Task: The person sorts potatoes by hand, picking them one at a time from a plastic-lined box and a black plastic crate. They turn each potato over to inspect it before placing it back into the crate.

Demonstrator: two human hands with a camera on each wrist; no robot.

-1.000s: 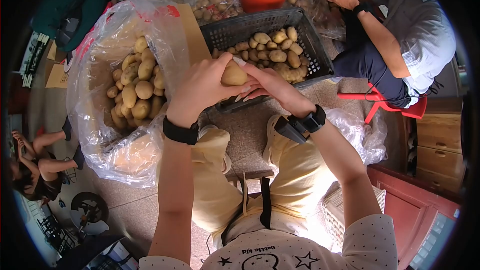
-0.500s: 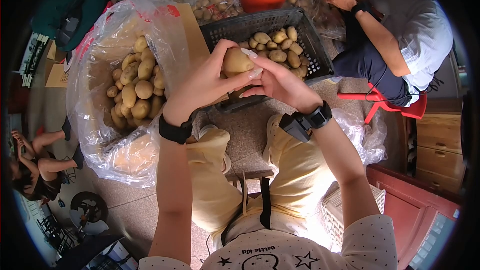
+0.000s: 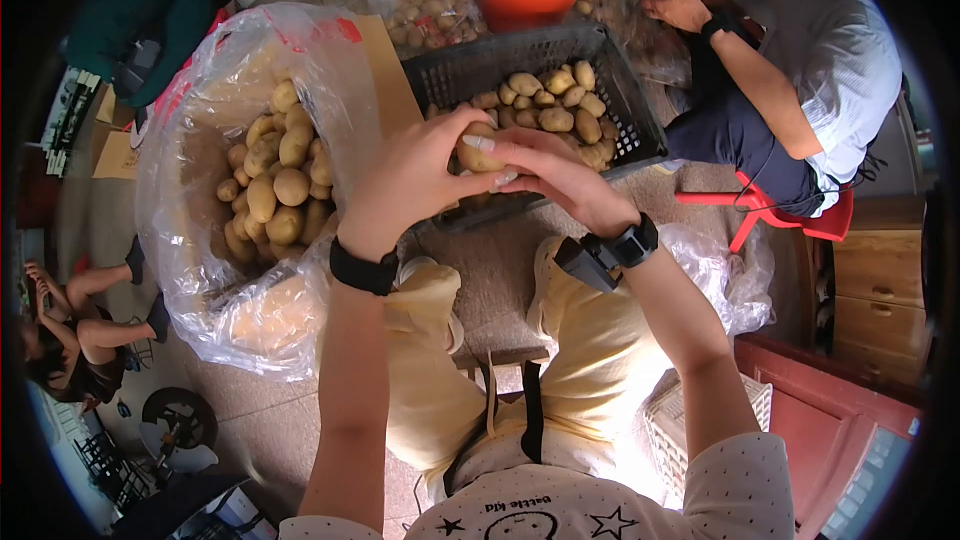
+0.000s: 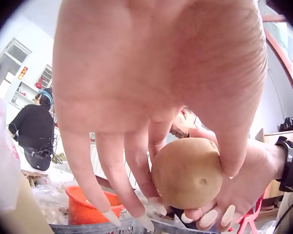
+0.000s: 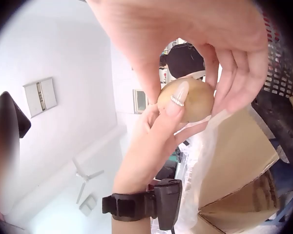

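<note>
Over the near side of a black crate, both hands hold one tan potato. The left hand grips its left side between thumb and fingers. From the right, the right hand holds it too, a long pale thumbnail lying across its top. In the left wrist view, the smooth round potato shows a small dark eye. The left thumb, with a beaded nail, presses on the potato in the right wrist view. More potatoes lie in the crate beyond the hands.
Left of the crate stands a carton lined with clear plastic, holding several potatoes. An orange bucket of potatoes and filled plastic bags stand behind the crate. Another person sits at the right on a red stool.
The potato has been turned between the hands, rising a little and then coming back down. The right thumb now lies farther across it. The head view has shifted slightly.
</note>
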